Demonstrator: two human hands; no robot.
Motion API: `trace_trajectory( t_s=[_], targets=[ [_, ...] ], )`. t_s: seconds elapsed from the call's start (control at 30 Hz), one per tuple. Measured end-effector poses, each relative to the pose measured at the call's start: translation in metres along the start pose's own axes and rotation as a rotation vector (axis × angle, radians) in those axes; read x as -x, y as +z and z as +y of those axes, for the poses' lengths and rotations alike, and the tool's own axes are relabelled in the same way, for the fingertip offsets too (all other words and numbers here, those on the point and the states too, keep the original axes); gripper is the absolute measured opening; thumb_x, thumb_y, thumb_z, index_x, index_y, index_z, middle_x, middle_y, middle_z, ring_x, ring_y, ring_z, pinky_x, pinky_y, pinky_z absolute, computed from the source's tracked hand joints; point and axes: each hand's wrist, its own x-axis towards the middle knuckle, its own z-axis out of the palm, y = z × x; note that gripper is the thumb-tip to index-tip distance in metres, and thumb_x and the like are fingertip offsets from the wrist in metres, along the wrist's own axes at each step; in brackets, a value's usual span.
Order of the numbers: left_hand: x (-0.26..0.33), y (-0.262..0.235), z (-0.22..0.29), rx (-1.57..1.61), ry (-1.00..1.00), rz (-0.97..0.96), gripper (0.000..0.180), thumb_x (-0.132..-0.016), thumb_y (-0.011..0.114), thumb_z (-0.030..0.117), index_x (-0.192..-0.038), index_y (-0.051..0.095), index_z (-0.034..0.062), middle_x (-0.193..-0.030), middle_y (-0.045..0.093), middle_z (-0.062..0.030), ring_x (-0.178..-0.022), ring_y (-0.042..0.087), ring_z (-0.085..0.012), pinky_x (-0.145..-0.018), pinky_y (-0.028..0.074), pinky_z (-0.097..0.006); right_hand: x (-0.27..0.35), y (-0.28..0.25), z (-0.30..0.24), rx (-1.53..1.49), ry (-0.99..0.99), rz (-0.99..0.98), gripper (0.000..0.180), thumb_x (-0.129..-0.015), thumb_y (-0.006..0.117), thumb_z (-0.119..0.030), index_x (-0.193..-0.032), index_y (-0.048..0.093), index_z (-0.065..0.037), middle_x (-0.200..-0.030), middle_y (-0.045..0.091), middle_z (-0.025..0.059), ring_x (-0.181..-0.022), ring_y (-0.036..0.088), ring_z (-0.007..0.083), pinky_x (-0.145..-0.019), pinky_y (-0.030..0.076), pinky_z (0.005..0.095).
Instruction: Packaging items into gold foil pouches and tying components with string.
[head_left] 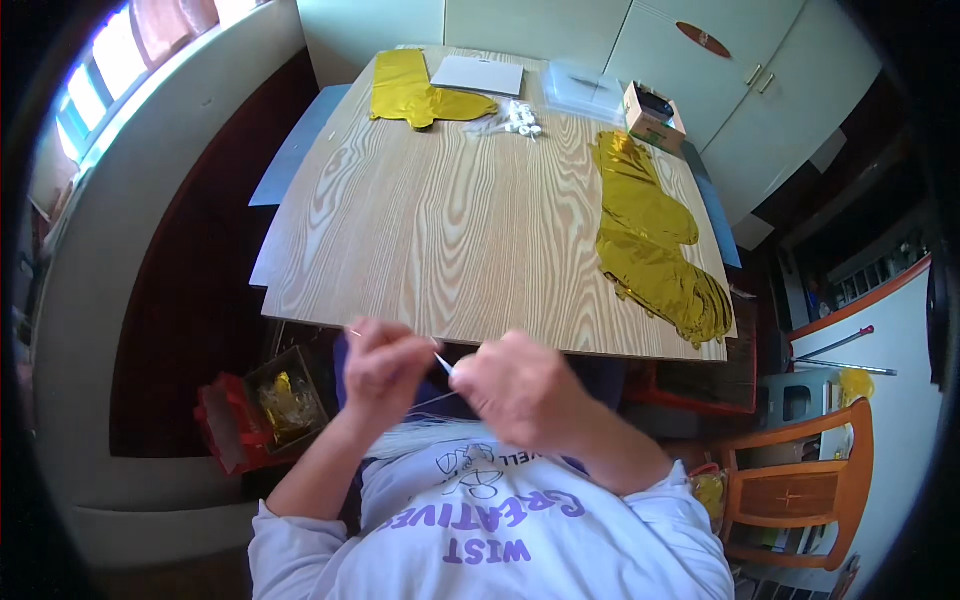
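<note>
My left hand (pixel 378 372) and my right hand (pixel 518 388) are raised over my lap, just off the table's near edge. Both have their fingers closed in a pinch. A thin white strip (pixel 444 363) stretches across the small gap between them, an end in each hand; whether it is ribbon, string or a tube is too small to tell. Below the hands, a bundle of thin white strands (pixel 408 437) lies across my lap, and one pale line runs up toward my right hand.
The wood-grain table (pixel 430 220) bears flat gold foil balloons at right (pixel 650 230) and far left (pixel 405 90). Small white rolls (pixel 522 118), a white flat box (pixel 478 75), a clear plastic case (pixel 583 92) and an open carton (pixel 655 118) stand far back. A wooden chair (pixel 790 495) is at right.
</note>
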Motion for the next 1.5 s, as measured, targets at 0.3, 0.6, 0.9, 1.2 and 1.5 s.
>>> trace_trajectory(
  t_s=[0.3, 0.6, 0.9, 1.2, 1.5],
  targets=[
    [-0.022, -0.021, 0.015, 0.258, -0.193, 0.149, 0.022, -0.074, 0.071, -0.004, -0.092, 0.071, 0.0067, -0.086, 0.054, -0.0047, -0.075, 0.05, -0.0169, -0.069, 0.041, -0.029, 0.028, 0.03, -0.001, -0.508, 0.05, -0.197, 0.002, -0.084, 0.063, -0.006, -0.085, 0.062, -0.007, -0.074, 0.061, 0.0096, -0.068, 0.06, 0.0279, -0.063, 0.049, 0.0358],
    [-0.027, -0.023, 0.03, 0.773, -0.258, 0.014, 0.007, -0.082, 0.068, 0.004, -0.087, 0.072, 0.0056, -0.079, 0.055, -0.0037, -0.073, 0.05, -0.0141, -0.066, 0.037, -0.027, 0.032, 0.028, 0.01, -0.354, 0.067, -0.167, 0.011, -0.089, 0.058, -0.015, -0.082, 0.057, -0.007, -0.072, 0.056, 0.0084, -0.062, 0.054, 0.0265, -0.06, 0.043, 0.0374],
    [-0.005, 0.0, 0.034, 0.635, -0.001, -0.206, 0.017, -0.078, 0.071, 0.002, -0.094, 0.071, 0.0075, -0.08, 0.057, -0.0022, -0.074, 0.051, -0.0155, -0.07, 0.036, -0.03, -0.005, 0.008, 0.045, -0.399, 0.302, -0.109, 0.017, -0.093, 0.056, -0.017, -0.081, 0.057, -0.005, -0.07, 0.059, 0.0134, -0.064, 0.061, 0.0304, -0.058, 0.047, 0.0371],
    [-0.011, 0.001, 0.03, 0.481, 0.082, -0.248, 0.013, -0.075, 0.075, 0.004, -0.087, 0.071, 0.0086, -0.081, 0.054, -0.0019, -0.075, 0.051, -0.0161, -0.073, 0.038, -0.028, -0.007, -0.001, 0.041, -0.474, 0.511, -0.131, 0.018, -0.096, 0.055, -0.017, -0.084, 0.058, -0.003, -0.072, 0.058, 0.0094, -0.068, 0.06, 0.0164, -0.063, 0.046, 0.0309],
    [-0.017, 0.005, 0.022, 0.515, 0.064, -0.25, 0.017, -0.075, 0.072, -0.001, -0.089, 0.072, 0.0079, -0.08, 0.057, -0.003, -0.073, 0.055, -0.0185, -0.067, 0.042, -0.031, 0.003, 0.011, 0.049, -0.379, 0.298, -0.007, 0.007, -0.089, 0.057, -0.009, -0.082, 0.058, -0.008, -0.069, 0.056, 0.0086, -0.064, 0.055, 0.0264, -0.061, 0.044, 0.0373]
  ],
)
